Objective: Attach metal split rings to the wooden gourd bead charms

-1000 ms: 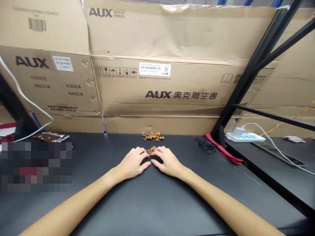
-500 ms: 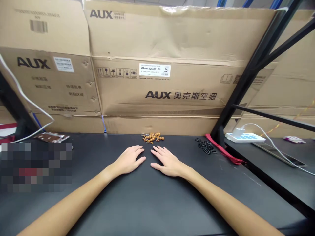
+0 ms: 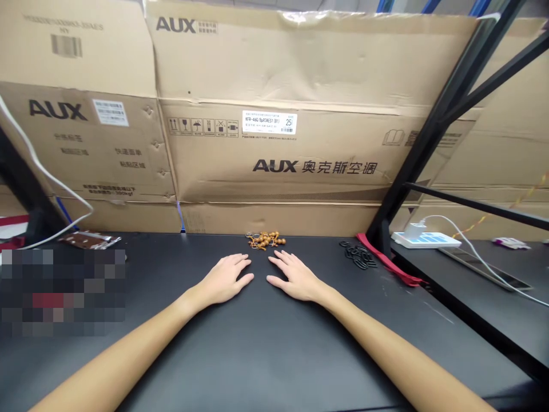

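Observation:
My left hand (image 3: 226, 279) lies flat on the black table (image 3: 266, 349), palm down, fingers stretched out and holding nothing. My right hand (image 3: 295, 276) lies flat beside it in the same way, a small gap between the two. Just beyond my fingertips, against the cardboard boxes, sits a small heap of brown wooden gourd-shaped charms (image 3: 264, 240) with metal rings. Neither hand touches the heap.
Large AUX cardboard boxes (image 3: 274, 114) wall off the back. A pile of black rings (image 3: 359, 254) and a red strap (image 3: 388, 262) lie to the right by a black rack post (image 3: 429, 131). A white power strip (image 3: 424, 239) with cable sits on the neighbouring table. A foil packet (image 3: 88, 239) lies left.
A second ago both hands pinched one charm between their fingertips. It now lies with the heap at the back, and both hands rest flat and open; the right hand has edged slightly right.

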A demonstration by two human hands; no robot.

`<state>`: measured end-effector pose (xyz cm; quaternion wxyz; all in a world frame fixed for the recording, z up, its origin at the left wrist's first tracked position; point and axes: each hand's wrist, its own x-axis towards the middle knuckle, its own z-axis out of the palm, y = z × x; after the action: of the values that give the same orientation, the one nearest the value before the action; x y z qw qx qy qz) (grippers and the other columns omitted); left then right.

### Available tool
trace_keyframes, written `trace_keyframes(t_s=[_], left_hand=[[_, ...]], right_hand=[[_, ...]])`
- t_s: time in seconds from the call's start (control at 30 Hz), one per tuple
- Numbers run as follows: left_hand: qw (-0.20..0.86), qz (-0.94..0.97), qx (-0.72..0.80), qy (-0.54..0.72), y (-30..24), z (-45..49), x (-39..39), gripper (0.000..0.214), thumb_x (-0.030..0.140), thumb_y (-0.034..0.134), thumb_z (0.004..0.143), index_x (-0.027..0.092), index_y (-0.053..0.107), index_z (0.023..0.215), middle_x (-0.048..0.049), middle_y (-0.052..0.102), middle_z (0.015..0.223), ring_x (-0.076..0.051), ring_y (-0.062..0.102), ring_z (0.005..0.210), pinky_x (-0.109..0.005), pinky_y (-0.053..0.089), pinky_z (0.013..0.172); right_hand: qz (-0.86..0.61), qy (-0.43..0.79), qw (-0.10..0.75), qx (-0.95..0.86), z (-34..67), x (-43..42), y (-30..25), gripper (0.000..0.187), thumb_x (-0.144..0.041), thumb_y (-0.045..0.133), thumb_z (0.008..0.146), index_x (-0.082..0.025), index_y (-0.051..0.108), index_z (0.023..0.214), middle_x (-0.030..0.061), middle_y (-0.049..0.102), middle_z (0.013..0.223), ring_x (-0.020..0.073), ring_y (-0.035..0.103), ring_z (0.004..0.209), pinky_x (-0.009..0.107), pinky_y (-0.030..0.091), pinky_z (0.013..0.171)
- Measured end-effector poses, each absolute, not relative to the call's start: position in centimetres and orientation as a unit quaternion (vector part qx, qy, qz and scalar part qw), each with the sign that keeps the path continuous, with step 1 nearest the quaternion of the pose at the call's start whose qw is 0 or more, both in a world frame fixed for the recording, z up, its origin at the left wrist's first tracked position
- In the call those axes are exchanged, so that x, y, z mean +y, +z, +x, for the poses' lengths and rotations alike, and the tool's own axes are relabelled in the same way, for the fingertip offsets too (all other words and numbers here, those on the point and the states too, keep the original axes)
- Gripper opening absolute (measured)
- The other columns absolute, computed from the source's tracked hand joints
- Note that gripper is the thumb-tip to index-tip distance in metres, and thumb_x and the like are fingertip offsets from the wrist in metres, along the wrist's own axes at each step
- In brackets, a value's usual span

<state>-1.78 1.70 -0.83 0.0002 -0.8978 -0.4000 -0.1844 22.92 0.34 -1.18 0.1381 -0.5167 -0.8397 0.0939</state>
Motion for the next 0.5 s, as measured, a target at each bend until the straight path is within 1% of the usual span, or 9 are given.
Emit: trace_keyframes(t_s=[0.27, 0.5], left_hand=[[-0.003, -0.896, -0.406, -0.182, -1.08, -1.84, 1.71, 0.047, 0.046, 0.04, 0.095, 0.016, 0.055, 0.127, -0.0119, 0.051, 0.138, -0.026, 0.045, 0.129, -0.041, 0.035, 0.108], [-0.017, -0.894, -0.412, -0.173, -1.02, -1.82, 1.75, 0.05, 0.048, 0.039, 0.094, 0.015, 0.054, 0.129, -0.0118, 0.049, 0.139, -0.026, 0.042, 0.131, -0.04, 0.033, 0.11]], right_hand=[[-0.503, 0.099, 0.138, -0.847, 23.01, 0.34, -1.3, 0.071, -0.066, 0.035, 0.088, -0.022, 0.036, 0.143, 0.0105, 0.023, 0.153, 0.0269, 0.016, 0.143, 0.049, 0.011, 0.116], [-0.496, 0.118, 0.123, -0.852, 22.46, -0.39, -0.79, 0.075, -0.07, 0.033, 0.086, -0.024, 0.033, 0.145, 0.0074, 0.02, 0.155, 0.0259, 0.012, 0.144, 0.046, 0.007, 0.117]])
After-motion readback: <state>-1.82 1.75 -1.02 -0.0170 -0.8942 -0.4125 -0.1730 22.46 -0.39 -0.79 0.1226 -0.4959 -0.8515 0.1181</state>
